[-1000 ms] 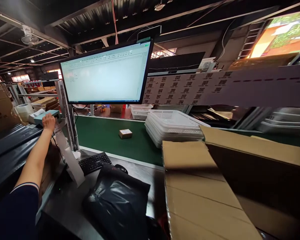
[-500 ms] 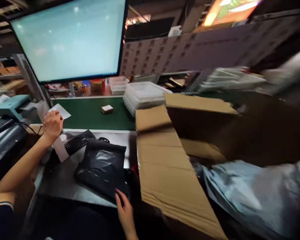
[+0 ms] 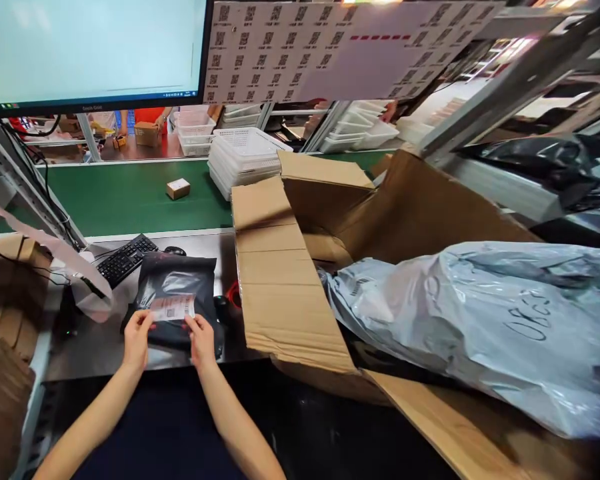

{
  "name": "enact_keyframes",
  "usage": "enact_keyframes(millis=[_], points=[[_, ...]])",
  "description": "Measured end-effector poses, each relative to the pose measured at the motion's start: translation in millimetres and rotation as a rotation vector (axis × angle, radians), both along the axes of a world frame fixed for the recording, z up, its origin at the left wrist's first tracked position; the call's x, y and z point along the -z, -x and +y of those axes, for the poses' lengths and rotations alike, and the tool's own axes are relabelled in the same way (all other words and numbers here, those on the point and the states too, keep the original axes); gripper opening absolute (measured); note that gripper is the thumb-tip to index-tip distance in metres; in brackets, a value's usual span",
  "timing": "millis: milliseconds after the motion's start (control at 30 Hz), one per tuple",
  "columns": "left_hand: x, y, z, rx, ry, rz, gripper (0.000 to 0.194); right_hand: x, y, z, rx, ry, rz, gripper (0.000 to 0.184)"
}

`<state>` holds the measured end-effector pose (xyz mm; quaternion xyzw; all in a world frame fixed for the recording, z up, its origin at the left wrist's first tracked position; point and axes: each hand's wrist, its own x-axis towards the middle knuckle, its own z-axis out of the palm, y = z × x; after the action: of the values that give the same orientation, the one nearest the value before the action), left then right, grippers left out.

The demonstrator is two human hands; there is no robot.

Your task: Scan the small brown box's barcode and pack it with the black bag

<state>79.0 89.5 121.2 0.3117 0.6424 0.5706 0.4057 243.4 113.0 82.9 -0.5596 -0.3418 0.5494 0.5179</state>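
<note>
A flat black plastic parcel lies on the steel worktop in front of me. On it sits a white printed label. My left hand pinches the label's left end and my right hand presses its right end down onto the parcel. Both hands rest on the parcel's near edge.
A keyboard and a mouse lie behind the parcel, under a monitor. An open cardboard box holding a big grey bag fills the right. A green conveyor carries a small box and stacked white baskets.
My left hand came back from the printer at the left with a label. Both hands now hold it on the black parcel. My view has swung down and right.
</note>
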Motion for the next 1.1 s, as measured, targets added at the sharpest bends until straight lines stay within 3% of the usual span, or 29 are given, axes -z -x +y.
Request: enact_keyframes(millis=[200, 300, 367, 500, 567, 600, 667, 733, 767, 833, 900, 1000, 1100], points=[[17.7, -1.5, 109.1, 0.073, 0.253, 0.562, 0.018, 2.6, -14.0, 91.2, 0.041, 0.007, -0.497, 0.030], [25.1, -2.2, 146.1, 0.078, 0.323, 0.688, 0.015, 10.9, -10.9, 115.1, 0.021, 0.039, -0.704, 0.025], [34.5, -0.9, 153.5, 0.093, 0.382, 0.761, 0.017, 20.6, -11.1, 116.5, -0.009, 0.062, -0.805, 0.024], [53.1, 1.7, 145.8, 0.122, 0.419, 0.867, 0.026, 38.3, -15.9, 103.2, -0.039, 0.086, -0.919, 0.025], [58.3, -1.3, 143.4, 0.144, 0.339, 0.971, 0.039, 42.8, -13.9, 101.4, -0.095, -0.007, -0.971, 0.040], [60.0, -4.2, 143.8, 0.217, 0.263, 1.036, 0.046, 44.2, -11.0, 103.3, -0.160, -0.084, -1.004, 0.049], [62.3, -10.6, 146.2, 0.507, 0.116, 1.148, 0.055, 46.4, -3.5, 110.9, -0.359, -0.218, -1.068, 0.060], [64.9, -12.6, 147.2, 0.789, 0.080, 1.198, 0.062, 49.5, 1.2, 118.2, -0.535, -0.224, -1.112, 0.063], [66.6, -10.0, 146.0, 0.841, 0.114, 1.213, 0.063, 51.4, 0.8, 119.6, -0.581, -0.180, -1.129, 0.064], [70.7, 3.7, 140.1, 0.764, 0.224, 1.224, 0.065, 55.7, -6.0, 115.4, -0.576, -0.060, -1.160, 0.067], [74.1, 26.0, 133.1, 0.564, 0.354, 1.167, 0.068, 58.4, -16.5, 103.5, -0.481, 0.047, -1.146, 0.072], [71.3, 60.6, 131.9, 0.319, 0.560, 0.866, 0.070, 54.7, -24.4, 86.8, -0.265, 0.202, -0.956, 0.083], [51.7, 76.8, 142.1, 0.332, 0.560, 0.692, 0.051, 41.0, -16.8, 91.3, -0.084, 0.359, -0.708, 0.092]])
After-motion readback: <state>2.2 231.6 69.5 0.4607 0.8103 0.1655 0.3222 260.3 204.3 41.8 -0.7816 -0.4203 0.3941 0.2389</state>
